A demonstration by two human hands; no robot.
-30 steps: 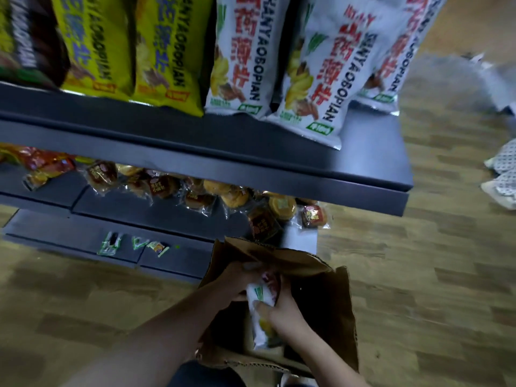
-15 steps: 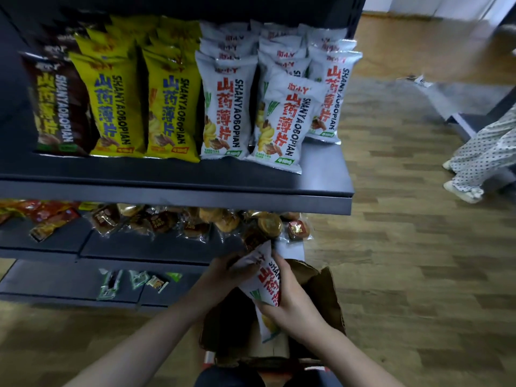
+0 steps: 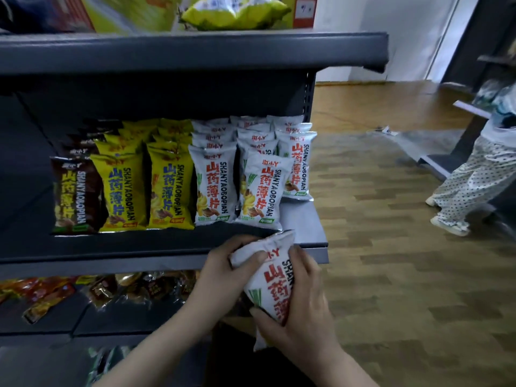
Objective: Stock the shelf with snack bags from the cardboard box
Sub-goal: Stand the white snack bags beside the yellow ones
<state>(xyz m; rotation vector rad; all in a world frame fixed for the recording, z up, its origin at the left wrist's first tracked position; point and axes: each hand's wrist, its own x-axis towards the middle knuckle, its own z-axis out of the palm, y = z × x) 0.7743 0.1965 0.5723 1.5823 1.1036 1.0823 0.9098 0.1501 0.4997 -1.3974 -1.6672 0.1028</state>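
Both hands hold a white snack bag (image 3: 272, 277) with red lettering, just in front of the front edge of the dark shelf (image 3: 139, 244). My left hand (image 3: 226, 268) grips its top left corner. My right hand (image 3: 301, 311) wraps round its lower right side. On the shelf stand rows of white bags (image 3: 261, 188), yellow bags (image 3: 145, 188) and brown bags (image 3: 74, 194). The nearest white bag leans just above the held one. The cardboard box is hidden below my arms.
A lower shelf (image 3: 83, 308) holds small wrapped snacks. An upper shelf (image 3: 195, 48) overhangs, carrying a green-yellow bag. Wooden floor (image 3: 405, 275) lies to the right. A person in dotted trousers (image 3: 472, 185) stands at the right beside another dark rack.
Both hands lifted the white bag out of the cardboard box and up to the shelf's front edge. The view tilted upward, so the box has dropped out of sight.
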